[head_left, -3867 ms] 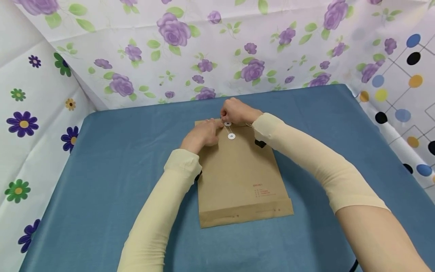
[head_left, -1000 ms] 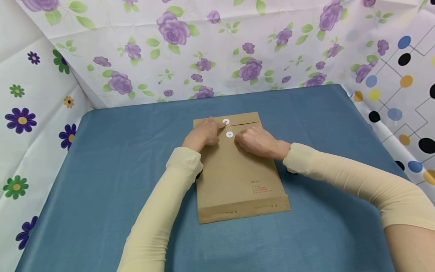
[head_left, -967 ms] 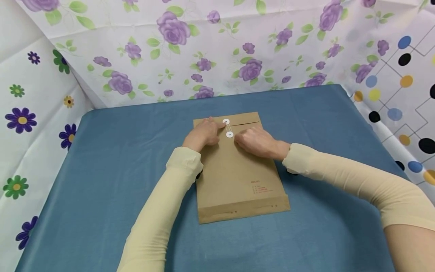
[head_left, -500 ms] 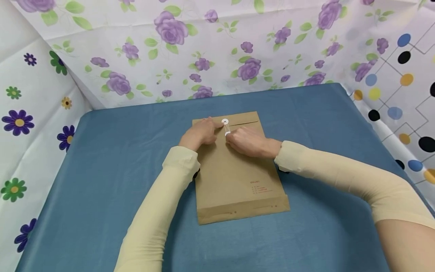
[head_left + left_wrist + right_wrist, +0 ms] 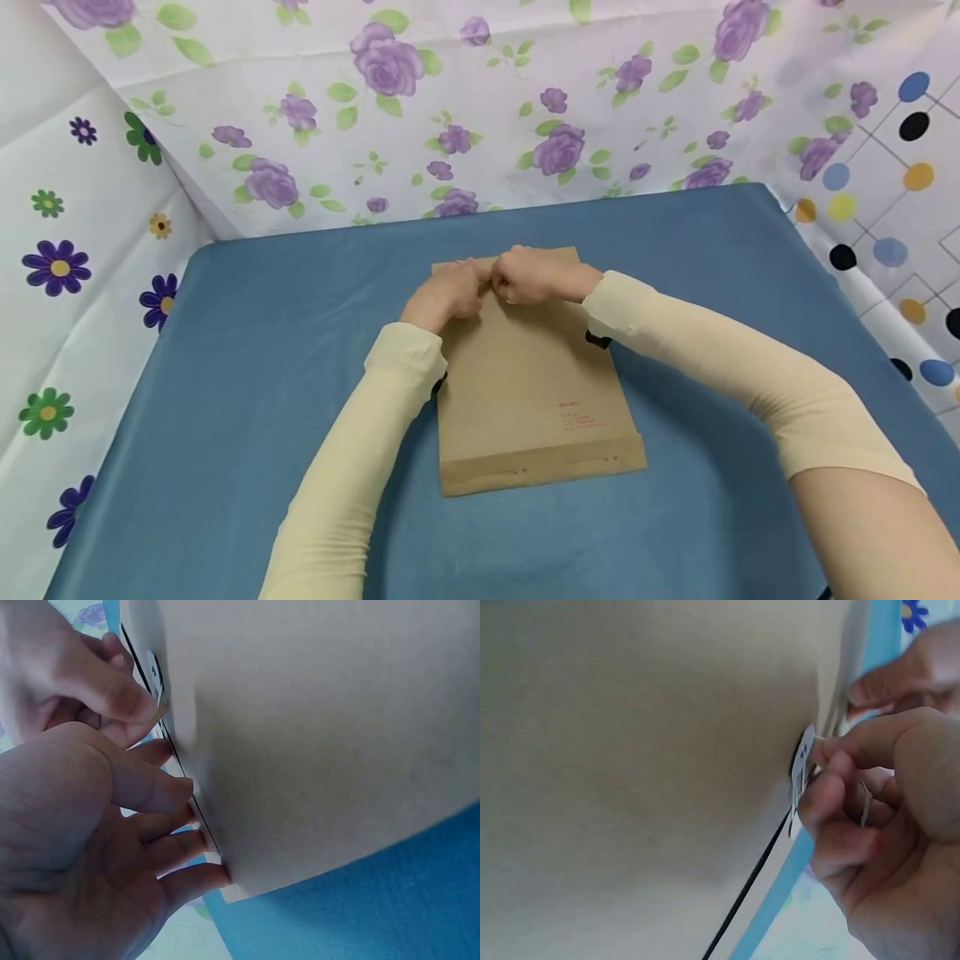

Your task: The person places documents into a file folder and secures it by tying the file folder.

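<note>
A brown kraft paper envelope [image 5: 525, 392] lies flat, its flap end away from me. My left hand [image 5: 446, 292] rests on the flap at the upper left, fingers fairly straight along the flap edge. Beside it, my right hand [image 5: 528, 275] has curled fingers and pinches a thin white string [image 5: 865, 801], part of which loops across the palm. The string runs to a white round button [image 5: 804, 754] with strands around it. In the left wrist view, a button [image 5: 155, 671] shows by the right thumb. Both buttons are hidden by the hands in the head view.
A blue cloth [image 5: 300, 350] covers the table beneath the envelope. A floral sheet [image 5: 495, 108] hangs behind, with patterned sheets at both sides. Small red print [image 5: 581, 417] marks the envelope's lower right. Black wrist gear [image 5: 597, 339] shows under the right sleeve.
My right hand has gone from the far button, down past the right of the near button, and back up beside the left fingers. The left hand holds its place on the flap.
</note>
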The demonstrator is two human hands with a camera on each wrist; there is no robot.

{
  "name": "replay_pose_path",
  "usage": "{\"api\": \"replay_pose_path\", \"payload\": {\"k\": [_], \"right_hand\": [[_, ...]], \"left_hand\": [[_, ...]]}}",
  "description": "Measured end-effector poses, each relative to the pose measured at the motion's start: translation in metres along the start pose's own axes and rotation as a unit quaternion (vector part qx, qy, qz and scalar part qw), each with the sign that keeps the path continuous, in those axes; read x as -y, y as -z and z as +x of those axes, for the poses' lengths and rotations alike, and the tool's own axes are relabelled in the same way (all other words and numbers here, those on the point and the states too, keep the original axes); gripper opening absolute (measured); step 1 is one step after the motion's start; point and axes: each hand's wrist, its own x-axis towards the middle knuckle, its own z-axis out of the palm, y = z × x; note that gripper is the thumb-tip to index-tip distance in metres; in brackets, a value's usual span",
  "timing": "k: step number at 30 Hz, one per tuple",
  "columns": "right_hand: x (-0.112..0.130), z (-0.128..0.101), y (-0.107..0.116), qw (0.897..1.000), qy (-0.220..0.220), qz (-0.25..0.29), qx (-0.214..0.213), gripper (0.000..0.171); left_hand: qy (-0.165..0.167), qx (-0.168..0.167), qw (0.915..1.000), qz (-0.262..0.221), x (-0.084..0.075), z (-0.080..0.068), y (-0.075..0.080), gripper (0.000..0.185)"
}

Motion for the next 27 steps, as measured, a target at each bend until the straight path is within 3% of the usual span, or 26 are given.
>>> {"api": "replay_pose_path", "payload": {"k": [7, 13, 17, 20, 27], "right_hand": [[-0.011, 0.001, 0.000, 0.997, -0.026, 0.049, -0.048, 0.017], [-0.021, -0.003, -0.002, 0.985, -0.091, 0.133, -0.067, 0.017], [-0.027, -0.007, -0.004, 0.982, -0.108, 0.139, -0.074, 0.017], [-0.032, -0.012, -0.003, 0.986, -0.094, 0.112, -0.074, 0.014], [-0.042, -0.024, 0.000, 0.997, -0.006, 0.034, -0.063, 0.014]], "left_hand": [[0.013, 0.006, 0.9998, -0.012, -0.002, 0.001, -0.003, 0.070], [0.018, 0.001, 0.9997, -0.017, -0.002, 0.002, -0.004, 0.069], [0.014, -0.005, 0.9999, -0.006, -0.002, 0.004, -0.004, 0.069], [0.013, -0.010, 0.9998, -0.007, -0.002, 0.005, -0.005, 0.070], [0.017, -0.005, 0.9998, -0.003, -0.001, 0.006, -0.006, 0.070]]}}
